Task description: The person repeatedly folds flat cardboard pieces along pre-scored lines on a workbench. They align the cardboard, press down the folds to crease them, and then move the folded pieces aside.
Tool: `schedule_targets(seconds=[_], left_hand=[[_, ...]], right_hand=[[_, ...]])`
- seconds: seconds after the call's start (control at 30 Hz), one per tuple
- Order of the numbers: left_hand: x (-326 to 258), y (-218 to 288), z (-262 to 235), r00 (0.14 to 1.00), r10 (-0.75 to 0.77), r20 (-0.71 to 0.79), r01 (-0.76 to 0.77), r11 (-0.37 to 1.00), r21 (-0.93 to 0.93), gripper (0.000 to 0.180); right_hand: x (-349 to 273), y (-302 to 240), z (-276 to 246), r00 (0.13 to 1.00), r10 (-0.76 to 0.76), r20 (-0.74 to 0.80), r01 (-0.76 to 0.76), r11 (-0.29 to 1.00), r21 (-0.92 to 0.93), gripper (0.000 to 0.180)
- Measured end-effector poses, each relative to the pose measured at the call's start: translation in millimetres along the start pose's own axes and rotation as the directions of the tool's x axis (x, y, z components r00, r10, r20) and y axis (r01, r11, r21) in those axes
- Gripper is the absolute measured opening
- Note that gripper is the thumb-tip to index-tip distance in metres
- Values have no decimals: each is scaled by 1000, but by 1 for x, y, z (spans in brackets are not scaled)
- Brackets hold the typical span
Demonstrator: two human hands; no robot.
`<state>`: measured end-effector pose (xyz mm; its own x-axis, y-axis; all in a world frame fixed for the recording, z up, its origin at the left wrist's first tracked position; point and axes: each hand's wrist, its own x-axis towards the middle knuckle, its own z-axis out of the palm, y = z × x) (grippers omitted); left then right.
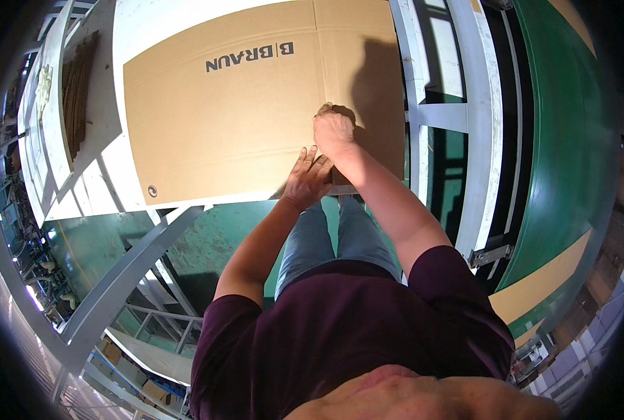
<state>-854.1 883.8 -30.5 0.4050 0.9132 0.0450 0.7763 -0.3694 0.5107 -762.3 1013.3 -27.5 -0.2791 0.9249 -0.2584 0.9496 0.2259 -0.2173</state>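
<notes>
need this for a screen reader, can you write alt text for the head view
Seen from above, a person presses the right hand as a fist on a large flat brown cardboard sheet, while the left hand lies open at its near edge. The sheet rests on a white table over a green floor.

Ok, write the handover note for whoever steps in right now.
Left hand: open, flat on the near edge of the cardboard sheet.
Right hand: closed in a fist, pressing on the sheet by a crease.
Sheet: lies flat and unfolded on the white table, its near edge at the table's front.
Done: sheet laid out flat.
Left: no flap is raised yet; all folding remains.
</notes>
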Motion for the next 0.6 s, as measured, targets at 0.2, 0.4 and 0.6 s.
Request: schedule_targets(seconds=[0.2,0.4,0.6], left_hand=[[1,1,9,999,52,-5,-50,977,207,60],[14,-12,-5,973,208,98,-222,961,168,58],[18,-13,0,961,267,-65,-258,958,126,55]], right_hand=[[35,96,-26,872,56,-486,18,989,146,42],[139,219,-18,857,316,406,-417,-38,908,66],[121,176,-33,800,598,51,-493,606,625,65]])
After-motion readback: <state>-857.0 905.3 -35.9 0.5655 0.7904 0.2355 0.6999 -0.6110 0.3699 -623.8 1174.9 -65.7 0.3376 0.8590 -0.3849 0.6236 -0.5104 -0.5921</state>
